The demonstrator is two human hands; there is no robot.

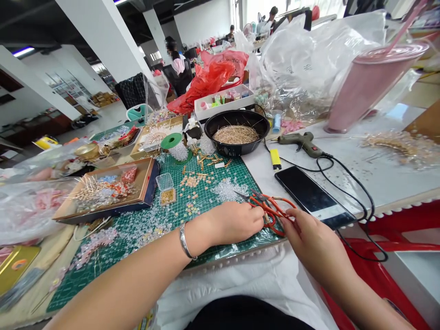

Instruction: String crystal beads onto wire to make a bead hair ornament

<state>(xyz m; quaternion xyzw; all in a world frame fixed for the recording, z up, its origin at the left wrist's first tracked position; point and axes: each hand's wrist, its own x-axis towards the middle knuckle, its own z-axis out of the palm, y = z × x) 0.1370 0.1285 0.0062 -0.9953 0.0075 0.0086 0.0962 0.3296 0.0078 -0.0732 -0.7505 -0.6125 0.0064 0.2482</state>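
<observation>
R hand [307, 229] pinches, thumb against fingers, the orange-handled scissors [271, 211] at near right of green cutting mat [240, 169]. L hand [235, 222] is curled beside them; its hold, cannot tell. Prob. light, stiff; best grip: handles, not blades.

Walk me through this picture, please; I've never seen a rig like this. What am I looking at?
There is no machine: these are a person's two bare hands, filmed by one head-worn camera looking forward and down. The left hand, with a silver bracelet on its wrist, and the right hand meet at orange-handled tools; their exact grip is hard to make out. Clear beads lie on a green mat. A black bowl stands at its far edge; a phone lies to the right.
</observation>
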